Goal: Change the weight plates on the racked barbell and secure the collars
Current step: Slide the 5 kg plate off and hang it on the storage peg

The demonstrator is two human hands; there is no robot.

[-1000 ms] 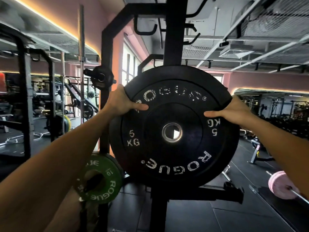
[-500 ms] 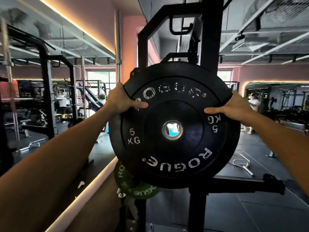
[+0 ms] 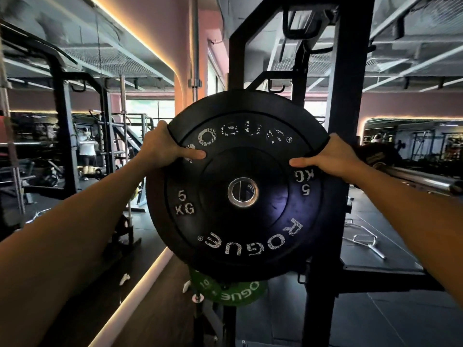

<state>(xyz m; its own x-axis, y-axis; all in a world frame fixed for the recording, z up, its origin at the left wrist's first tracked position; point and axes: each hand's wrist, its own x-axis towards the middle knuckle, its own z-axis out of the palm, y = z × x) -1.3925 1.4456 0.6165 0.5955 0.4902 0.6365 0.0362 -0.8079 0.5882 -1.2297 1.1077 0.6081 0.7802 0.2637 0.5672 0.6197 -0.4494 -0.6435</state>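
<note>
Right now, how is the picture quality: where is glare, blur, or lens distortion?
Head view: backlit, the window behind is overexposed; the black plate is dim, with a faint bluish sheen right of its hub; both forearms bulge towards the corners from wide-angle distortion; the barbell sleeve at right looks smeared; the left hand and right hand stay sharp.

black 5 kg plate (image 3: pixel 240 221) upright | left hand (image 3: pixel 162 149) + right hand (image 3: pixel 333 159) gripping rim | barbell sleeve (image 3: pixel 421 177) right

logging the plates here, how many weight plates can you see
2. A black 5 kg plate held up by both hands, and a green plate just below it, mostly hidden behind it. Others may be hidden in the dim background.
</note>
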